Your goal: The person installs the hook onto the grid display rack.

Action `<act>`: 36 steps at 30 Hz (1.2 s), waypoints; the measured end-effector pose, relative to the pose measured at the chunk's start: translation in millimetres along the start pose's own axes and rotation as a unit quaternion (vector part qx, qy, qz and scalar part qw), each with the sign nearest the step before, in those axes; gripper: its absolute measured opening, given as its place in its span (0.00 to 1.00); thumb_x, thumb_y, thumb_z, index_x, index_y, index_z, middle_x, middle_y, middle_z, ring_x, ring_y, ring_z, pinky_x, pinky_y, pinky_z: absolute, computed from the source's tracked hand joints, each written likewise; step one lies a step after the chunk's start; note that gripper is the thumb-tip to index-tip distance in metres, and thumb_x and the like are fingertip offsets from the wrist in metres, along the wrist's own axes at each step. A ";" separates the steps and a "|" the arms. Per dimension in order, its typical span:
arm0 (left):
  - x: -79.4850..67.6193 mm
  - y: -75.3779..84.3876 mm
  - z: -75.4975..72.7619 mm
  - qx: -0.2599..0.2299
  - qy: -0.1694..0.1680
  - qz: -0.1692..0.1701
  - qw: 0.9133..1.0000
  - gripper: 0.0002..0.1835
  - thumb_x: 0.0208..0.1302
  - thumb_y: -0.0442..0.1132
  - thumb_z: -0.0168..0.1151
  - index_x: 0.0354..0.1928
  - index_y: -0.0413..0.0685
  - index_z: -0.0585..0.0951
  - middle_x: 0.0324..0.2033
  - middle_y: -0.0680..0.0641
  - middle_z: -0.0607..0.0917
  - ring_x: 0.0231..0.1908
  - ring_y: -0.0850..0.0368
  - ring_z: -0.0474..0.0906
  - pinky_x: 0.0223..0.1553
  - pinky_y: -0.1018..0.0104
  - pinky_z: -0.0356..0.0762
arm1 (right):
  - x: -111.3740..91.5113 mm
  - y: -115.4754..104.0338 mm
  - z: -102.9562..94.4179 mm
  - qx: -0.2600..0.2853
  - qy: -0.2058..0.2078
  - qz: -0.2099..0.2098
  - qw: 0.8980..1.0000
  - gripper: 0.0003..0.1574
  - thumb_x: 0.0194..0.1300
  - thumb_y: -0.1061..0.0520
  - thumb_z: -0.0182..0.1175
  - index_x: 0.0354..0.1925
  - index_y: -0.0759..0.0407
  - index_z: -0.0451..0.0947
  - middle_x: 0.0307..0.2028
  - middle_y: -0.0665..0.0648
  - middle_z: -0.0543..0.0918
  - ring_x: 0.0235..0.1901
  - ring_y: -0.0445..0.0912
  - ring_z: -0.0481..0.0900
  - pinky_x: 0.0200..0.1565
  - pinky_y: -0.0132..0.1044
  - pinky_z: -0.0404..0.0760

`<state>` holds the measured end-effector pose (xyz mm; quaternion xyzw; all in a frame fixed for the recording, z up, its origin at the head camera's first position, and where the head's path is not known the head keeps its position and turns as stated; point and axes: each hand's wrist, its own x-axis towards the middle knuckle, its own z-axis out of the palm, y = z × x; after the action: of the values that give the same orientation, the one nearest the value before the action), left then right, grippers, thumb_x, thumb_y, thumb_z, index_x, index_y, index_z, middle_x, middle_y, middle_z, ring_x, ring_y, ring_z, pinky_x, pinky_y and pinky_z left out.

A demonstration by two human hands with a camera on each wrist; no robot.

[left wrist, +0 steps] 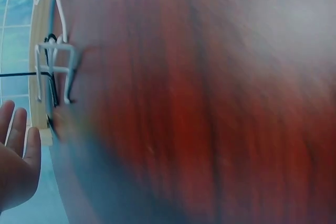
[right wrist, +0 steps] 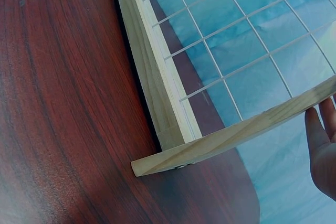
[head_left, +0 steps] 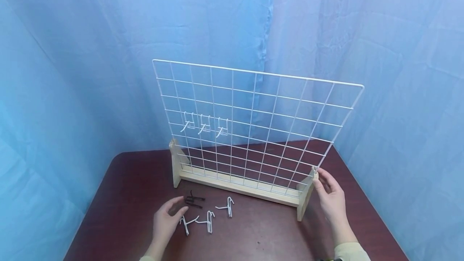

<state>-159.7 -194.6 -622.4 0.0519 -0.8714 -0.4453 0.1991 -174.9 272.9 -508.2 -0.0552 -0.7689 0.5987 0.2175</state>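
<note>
A white wire grid panel (head_left: 232,110) stands in a wooden stand (head_left: 239,188). Three white hooks (head_left: 204,126) hang side by side on its left half. My right hand (head_left: 332,202) pinches the top of the stand's right end piece (right wrist: 231,136), thumb in front and fingers behind. My left hand (head_left: 166,218) hovers at a black wire hook (head_left: 193,200) on the table, fingers extended and apart from it in the left wrist view. Three loose white hooks, among them a middle one (head_left: 209,221) and a right one (head_left: 228,207), lie beside it.
The dark red wooden table (head_left: 264,237) has a rounded far left corner. Blue curtains (head_left: 119,51) hang close behind and on both sides. The stand's left end piece (head_left: 176,164) sits behind the loose hooks.
</note>
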 end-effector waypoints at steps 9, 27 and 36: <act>-5.2 24.5 -27.3 0.005 -0.103 -0.021 0.994 0.25 0.44 0.37 0.75 0.49 0.51 0.81 0.47 0.51 0.82 0.50 0.51 0.76 0.51 0.53 0.75 | -0.1 -0.6 -0.7 -0.009 0.001 -0.002 1.000 0.24 0.66 0.58 0.56 0.59 0.60 0.70 0.51 0.46 0.77 0.49 0.31 0.73 0.47 0.18 0.73; -8.2 15.0 -35.3 -0.015 -0.184 0.063 0.981 0.24 0.37 0.35 0.77 0.42 0.55 0.84 0.43 0.62 0.83 0.48 0.58 0.77 0.54 0.56 0.72 | -8.8 -29.7 1.6 -0.009 -0.011 0.007 1.000 0.24 0.67 0.60 0.54 0.59 0.65 0.68 0.52 0.47 0.76 0.49 0.29 0.71 0.47 0.17 0.72; -10.3 11.6 -35.9 0.004 -0.200 0.047 0.979 0.19 0.39 0.36 0.75 0.39 0.54 0.85 0.39 0.62 0.82 0.43 0.60 0.78 0.50 0.57 0.75 | -8.7 -28.4 1.5 0.001 -0.012 0.005 1.000 0.24 0.66 0.60 0.55 0.59 0.66 0.68 0.51 0.46 0.76 0.49 0.30 0.72 0.46 0.17 0.72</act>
<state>-135.2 -212.0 -597.4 -0.0782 -0.8970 -0.4330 0.0412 -162.6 260.7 -484.0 -0.0517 -0.7710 0.6009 0.2047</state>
